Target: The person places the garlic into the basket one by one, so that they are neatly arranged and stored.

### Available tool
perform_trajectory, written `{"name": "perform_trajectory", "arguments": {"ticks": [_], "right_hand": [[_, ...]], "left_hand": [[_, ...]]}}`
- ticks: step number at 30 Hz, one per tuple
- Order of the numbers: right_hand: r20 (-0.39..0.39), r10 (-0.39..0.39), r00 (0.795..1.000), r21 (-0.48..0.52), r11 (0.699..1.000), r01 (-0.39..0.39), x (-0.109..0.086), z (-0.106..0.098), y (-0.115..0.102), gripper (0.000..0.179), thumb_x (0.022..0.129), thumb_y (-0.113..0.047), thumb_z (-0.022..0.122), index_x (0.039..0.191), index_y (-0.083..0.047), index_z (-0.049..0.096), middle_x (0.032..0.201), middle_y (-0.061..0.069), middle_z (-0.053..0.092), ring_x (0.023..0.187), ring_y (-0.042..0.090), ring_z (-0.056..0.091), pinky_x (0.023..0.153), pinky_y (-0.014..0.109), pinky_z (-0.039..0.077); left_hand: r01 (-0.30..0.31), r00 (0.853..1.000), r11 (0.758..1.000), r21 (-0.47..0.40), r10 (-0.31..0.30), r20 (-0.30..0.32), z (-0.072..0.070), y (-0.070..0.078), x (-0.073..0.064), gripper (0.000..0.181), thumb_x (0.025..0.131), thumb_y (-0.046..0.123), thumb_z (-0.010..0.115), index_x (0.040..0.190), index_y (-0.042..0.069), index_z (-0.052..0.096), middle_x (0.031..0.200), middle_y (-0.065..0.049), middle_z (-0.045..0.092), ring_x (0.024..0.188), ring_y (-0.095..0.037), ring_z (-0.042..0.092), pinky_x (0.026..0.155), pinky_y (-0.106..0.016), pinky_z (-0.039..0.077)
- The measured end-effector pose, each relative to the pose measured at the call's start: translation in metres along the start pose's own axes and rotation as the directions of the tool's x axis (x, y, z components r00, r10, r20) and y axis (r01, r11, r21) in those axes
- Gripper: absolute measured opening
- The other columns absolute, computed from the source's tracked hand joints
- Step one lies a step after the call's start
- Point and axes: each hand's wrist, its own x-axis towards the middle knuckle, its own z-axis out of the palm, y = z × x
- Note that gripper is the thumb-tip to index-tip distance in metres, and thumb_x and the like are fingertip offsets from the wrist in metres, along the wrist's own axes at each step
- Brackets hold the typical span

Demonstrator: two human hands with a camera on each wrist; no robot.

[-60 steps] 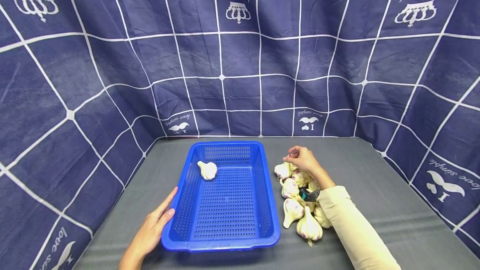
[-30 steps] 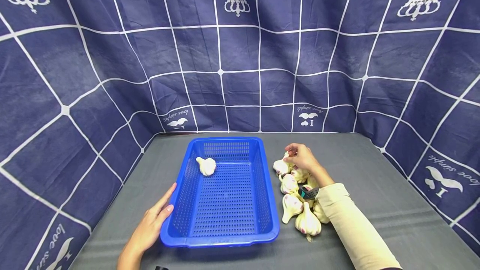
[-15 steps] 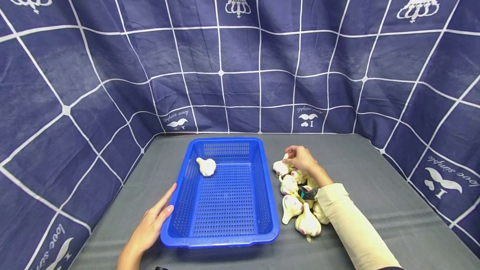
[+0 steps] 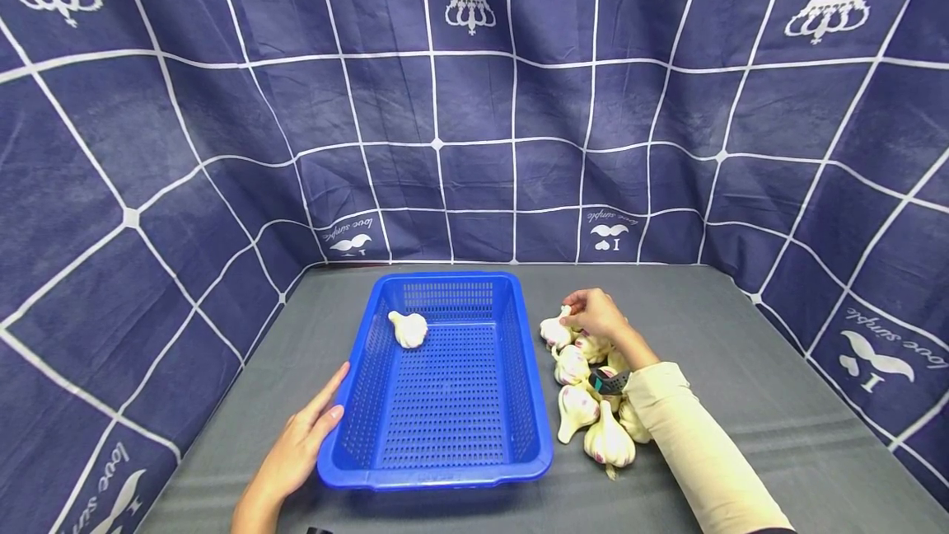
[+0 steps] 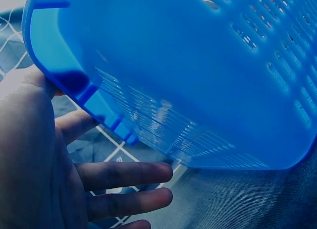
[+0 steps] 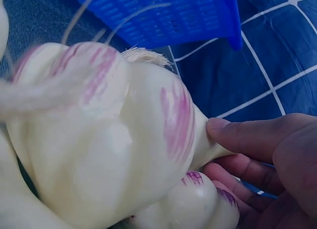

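Left of the blue plastic basket [image 4: 445, 480], my left hand [image 4: 296, 445] touches the rim with straight fingers. In the left wrist view its thumb and index finger reach the basket's edge [image 5: 74, 85], while the other fingers [image 5: 129, 175] extend below it. My right hand [image 4: 599, 313] pinches the stem of a garlic bulb [image 4: 554, 332] at the far end of a pile. The right wrist view shows the thumb against the stem of that garlic bulb [image 6: 143, 125], root end turned away from the hand. One garlic bulb [image 4: 409, 330] lies inside the basket, near its far left corner.
Several more garlic bulbs [image 4: 577, 409] sit heaped to the right of the basket, partly hidden under my right wrist. The dark grey tabletop [image 4: 741, 369] is bounded at the back and sides by a blue checked cloth [image 4: 549, 105].
Since two seconds ago, my right fingers have closed around the garlic stem. The head view has shifted slightly. My left hand and the basket keep their positions.
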Motion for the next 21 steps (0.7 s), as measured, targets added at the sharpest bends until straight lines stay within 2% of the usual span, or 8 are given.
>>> {"name": "perform_trajectory", "arguments": {"ticks": [6,13,21], "right_hand": [[0.022,-0.055,0.998,0.044,0.998,0.054,-0.0031,-0.0037,-0.0016,0.029,0.076,-0.009,0.082,0.097,0.006,0.069,0.074,0.002,0.065,0.057,0.011,0.059,0.048,0.028,0.052],[0.036,-0.016,0.999,-0.003,1.000,0.016,0.0007,-0.0013,-0.0012,0.033,0.077,-0.008,0.081,0.104,0.008,0.069,0.078,0.004,0.069,0.061,0.014,0.060,0.049,0.028,0.052],[0.067,-0.043,0.997,0.000,0.999,0.043,-0.0002,-0.0005,-0.0036,0.032,0.079,-0.006,0.082,0.105,0.008,0.069,0.082,0.007,0.071,0.070,0.012,0.063,0.049,0.029,0.051]], "left_hand": [[0.007,1.000,1.000,-0.008,-0.007,0.004,-0.0006,0.0011,0.0008,0.049,0.104,0.010,0.044,0.153,0.012,0.038,0.148,-0.022,0.043,0.124,0.009,0.038,0.098,-0.006,0.028],[0.014,1.000,1.000,-0.005,-0.014,0.008,-0.0004,0.0005,0.0009,0.049,0.104,0.010,0.044,0.153,0.013,0.038,0.149,-0.022,0.043,0.124,0.009,0.038,0.098,-0.005,0.027],[0.015,1.000,1.000,0.003,-0.015,0.008,0.0000,0.0010,0.0009,0.049,0.104,0.010,0.044,0.153,0.012,0.038,0.149,-0.023,0.042,0.124,0.010,0.037,0.098,-0.006,0.027]]}}
